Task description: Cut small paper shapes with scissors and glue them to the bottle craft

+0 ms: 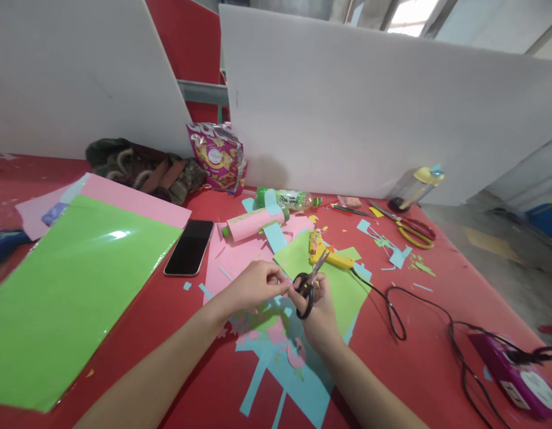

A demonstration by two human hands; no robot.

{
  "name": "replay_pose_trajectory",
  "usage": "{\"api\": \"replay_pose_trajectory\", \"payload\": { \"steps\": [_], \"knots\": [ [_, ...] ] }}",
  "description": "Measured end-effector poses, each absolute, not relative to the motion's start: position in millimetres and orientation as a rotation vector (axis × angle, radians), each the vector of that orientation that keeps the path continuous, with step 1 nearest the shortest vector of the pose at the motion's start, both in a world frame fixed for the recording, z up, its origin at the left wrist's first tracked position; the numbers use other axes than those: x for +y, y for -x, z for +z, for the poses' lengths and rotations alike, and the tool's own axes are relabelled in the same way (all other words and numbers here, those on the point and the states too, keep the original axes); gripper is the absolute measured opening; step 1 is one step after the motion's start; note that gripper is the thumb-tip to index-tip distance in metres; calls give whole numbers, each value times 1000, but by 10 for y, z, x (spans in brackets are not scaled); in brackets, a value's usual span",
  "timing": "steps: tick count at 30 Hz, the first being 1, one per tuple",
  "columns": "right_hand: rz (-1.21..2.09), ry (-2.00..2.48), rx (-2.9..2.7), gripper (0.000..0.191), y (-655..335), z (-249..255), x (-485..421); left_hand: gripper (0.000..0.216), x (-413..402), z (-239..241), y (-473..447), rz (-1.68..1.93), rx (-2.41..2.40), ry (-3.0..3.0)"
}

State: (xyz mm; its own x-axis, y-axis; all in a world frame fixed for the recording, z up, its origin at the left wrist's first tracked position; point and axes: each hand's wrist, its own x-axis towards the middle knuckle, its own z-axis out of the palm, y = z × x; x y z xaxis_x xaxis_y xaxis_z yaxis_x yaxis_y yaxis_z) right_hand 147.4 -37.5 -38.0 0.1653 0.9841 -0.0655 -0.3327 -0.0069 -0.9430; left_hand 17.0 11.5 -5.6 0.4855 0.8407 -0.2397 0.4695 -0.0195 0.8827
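My right hand (319, 307) is closed around a small pair of black-handled scissors (306, 292), whose blades point up and away. Thumb and fingertips of my left hand (261, 283) are pinched together, meeting the fingertips of my right hand; whatever lies between them is too small to make out. Below both hands are blue paper offcuts (298, 384) and a pink paper piece (296, 353). Just beyond them, a yellow glue gun (336, 258) lies on green paper (347, 298). A pink paper-wrapped roll (253, 224) rests farther back.
Green sheets (74, 292) in a clear sleeve and a phone (189, 248) lie left. At the back are a snack bag (218, 156) and a green bottle (289, 199). Large scissors (412, 229) lie right. A black cord (418, 301) runs toward a purple power strip (517, 378).
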Motion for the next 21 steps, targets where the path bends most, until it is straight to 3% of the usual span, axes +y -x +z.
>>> {"api": "replay_pose_trajectory", "payload": {
  "steps": [21],
  "knots": [
    [1168,1138,-784,34,-1481,-363,-376,29,84,-32,-178,362,1089,-1705]
  ]
}}
